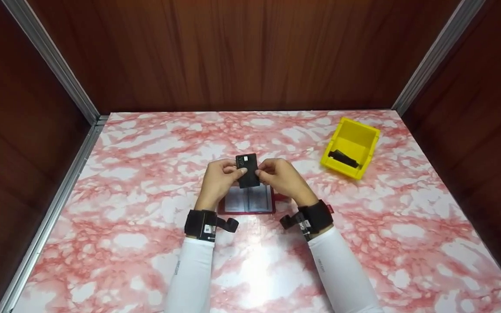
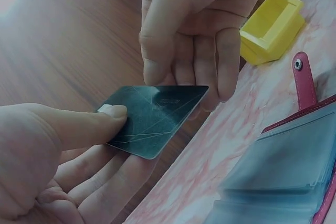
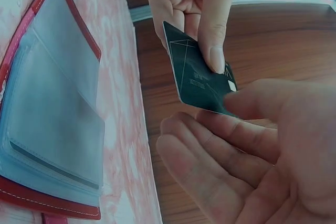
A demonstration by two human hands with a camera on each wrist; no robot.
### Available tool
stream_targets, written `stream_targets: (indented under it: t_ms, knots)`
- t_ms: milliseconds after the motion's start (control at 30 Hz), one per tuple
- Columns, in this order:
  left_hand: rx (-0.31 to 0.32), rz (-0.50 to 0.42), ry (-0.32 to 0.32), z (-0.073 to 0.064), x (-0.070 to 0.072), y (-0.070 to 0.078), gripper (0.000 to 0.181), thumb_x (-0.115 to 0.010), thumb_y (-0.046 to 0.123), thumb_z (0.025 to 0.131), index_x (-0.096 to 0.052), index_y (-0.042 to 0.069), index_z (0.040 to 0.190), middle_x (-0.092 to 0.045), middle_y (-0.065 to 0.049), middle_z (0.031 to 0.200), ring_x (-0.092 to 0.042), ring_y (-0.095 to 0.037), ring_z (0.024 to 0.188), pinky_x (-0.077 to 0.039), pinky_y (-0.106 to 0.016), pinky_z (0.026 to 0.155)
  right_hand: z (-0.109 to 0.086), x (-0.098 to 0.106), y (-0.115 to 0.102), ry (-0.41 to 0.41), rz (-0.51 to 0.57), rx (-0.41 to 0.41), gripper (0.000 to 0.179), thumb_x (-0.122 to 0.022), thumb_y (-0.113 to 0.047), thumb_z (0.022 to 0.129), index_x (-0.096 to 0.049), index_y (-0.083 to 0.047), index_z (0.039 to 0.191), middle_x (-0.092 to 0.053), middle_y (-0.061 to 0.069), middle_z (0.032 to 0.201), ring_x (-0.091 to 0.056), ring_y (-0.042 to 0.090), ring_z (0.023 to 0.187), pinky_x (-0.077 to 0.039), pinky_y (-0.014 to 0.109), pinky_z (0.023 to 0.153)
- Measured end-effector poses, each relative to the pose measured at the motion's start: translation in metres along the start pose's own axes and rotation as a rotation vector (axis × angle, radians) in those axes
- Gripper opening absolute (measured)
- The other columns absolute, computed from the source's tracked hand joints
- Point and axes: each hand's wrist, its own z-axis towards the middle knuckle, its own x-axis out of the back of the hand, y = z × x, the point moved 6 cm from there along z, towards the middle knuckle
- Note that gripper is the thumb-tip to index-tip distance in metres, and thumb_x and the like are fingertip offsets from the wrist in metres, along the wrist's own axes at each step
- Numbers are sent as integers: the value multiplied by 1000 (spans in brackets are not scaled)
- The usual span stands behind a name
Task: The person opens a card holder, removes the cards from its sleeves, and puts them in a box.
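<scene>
Up over the table, a black card (image 1: 250, 176) with "VIP" lettering and a chip is held between two hands. My left hand (image 1: 222, 180) pinches it, thumb flat on the face and fingers underneath. On the opposite side, my right hand (image 1: 286, 179) has its thumb and index finger at the card's edge, pinching it, the other fingers loosely bent below. Beneath the hands lies an opened red card holder (image 1: 250, 212) with clear plastic sleeves (image 3: 58, 108). Its strap with a metal snap (image 2: 299, 65) shows in the left wrist view.
A yellow bin (image 1: 359, 130) stands at the right rear of the marbled red-and-white table (image 1: 146, 243), with dark flat items (image 1: 343, 159) inside. Wooden panels (image 1: 242, 56) with metal edge strips enclose the table at the back and sides.
</scene>
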Motion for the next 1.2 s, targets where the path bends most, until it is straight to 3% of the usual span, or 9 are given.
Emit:
stream_targets:
  t_ms: [267,533,900,1200]
  knots:
    - [-11,-33,-7,0,-4,2,14,-81,-1,94,-77,-5,106,-76,3,74,-72,-6,70,-69,-26,68,0,2,-1,52,63,-4,14,-77,-11,100,-74,-1,110,-81,19,107,-79,21,93,-65,25,77]
    - [-16,-46,-10,0,-8,3,16,-80,1,95,-76,-5,109,-82,-9,86,-75,-9,74,-70,-28,71,0,8,-3,84,87,-11,20,-80,-10,96,-74,-3,113,-81,16,109,-78,25,98,-64,28,84]
    - [-25,-42,-5,-1,-6,2,14,-81,3,95,-78,-3,106,-77,2,77,-74,-8,72,-70,-28,73,-2,11,-6,102,98,58,21,-81,-7,95,-75,-4,115,-81,16,108,-77,26,98,-67,37,91]
    - [-11,-104,-34,0,-9,1,11,-78,-2,95,-75,-7,103,-77,-1,78,-73,-10,70,-71,-32,72,-5,21,-9,145,123,125,21,-80,-2,94,-74,1,114,-80,20,105,-75,21,91,-66,45,93]
